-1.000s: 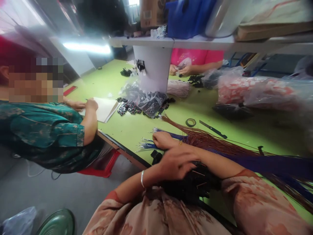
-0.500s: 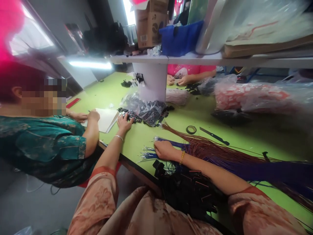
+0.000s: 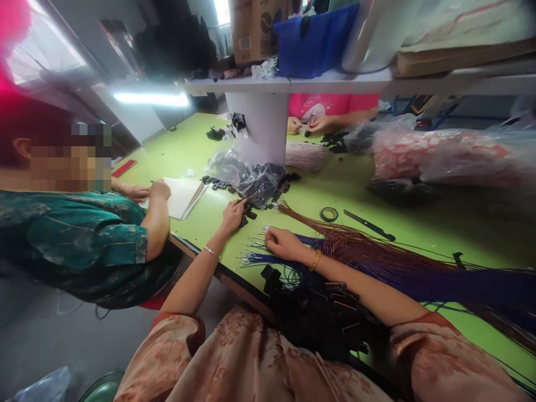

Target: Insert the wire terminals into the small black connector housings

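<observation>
My left hand [image 3: 234, 216] lies over a few small black connector pieces [image 3: 250, 212] on the green table, fingers stretched forward. Its index finger reaches toward the plastic bag of black pieces [image 3: 262, 187]. My right hand [image 3: 283, 243] is curled closed above the blue wires [image 3: 260, 258], whose stripped or metal-tipped ends fan out to its left. Whatever its fingers may hold is hidden. Brown wires [image 3: 330, 243] run just beyond it. Under my right forearm, a heap of black parts [image 3: 318, 318] sits at the table edge.
A person in a green top [image 3: 84, 240] sits at the left with a notebook [image 3: 180, 198]. Across the table, another person's hands [image 3: 320, 124] work. A tape roll [image 3: 329, 214] and a dark blade [image 3: 368, 225] lie beyond the wires. Overhead runs a shelf [image 3: 335, 85].
My left hand has moved right from the pile of black pieces near the notebook, and several pieces now lie under it. My right hand stays by the blue wires. The view has tilted slightly.
</observation>
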Action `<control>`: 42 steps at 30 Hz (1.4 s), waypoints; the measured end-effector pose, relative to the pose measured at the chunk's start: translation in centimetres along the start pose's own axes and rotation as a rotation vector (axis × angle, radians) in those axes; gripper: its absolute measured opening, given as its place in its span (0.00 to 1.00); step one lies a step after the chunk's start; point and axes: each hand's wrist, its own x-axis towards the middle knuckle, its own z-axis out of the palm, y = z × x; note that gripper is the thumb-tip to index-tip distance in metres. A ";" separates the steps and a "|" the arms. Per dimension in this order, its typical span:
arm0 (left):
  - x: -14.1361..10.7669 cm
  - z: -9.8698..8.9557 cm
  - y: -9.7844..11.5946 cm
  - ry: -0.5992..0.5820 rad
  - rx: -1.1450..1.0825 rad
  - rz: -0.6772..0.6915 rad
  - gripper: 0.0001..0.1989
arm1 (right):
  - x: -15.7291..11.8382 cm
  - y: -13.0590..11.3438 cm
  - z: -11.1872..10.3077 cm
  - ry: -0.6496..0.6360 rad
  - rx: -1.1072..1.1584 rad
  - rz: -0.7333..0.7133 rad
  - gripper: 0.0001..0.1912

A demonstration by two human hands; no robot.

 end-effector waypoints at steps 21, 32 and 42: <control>-9.9 -0.7 1.9 0.020 0.366 0.261 0.09 | 0.8 -0.3 -0.5 0.235 0.478 -0.051 0.10; -9.9 -1.1 2.7 -0.015 -0.865 -0.153 0.16 | 0.3 -0.1 -0.3 0.224 0.388 -0.100 0.07; -10.9 -0.8 4.9 -0.286 -1.546 -0.411 0.11 | -0.4 -0.7 -0.6 0.249 0.096 -0.178 0.06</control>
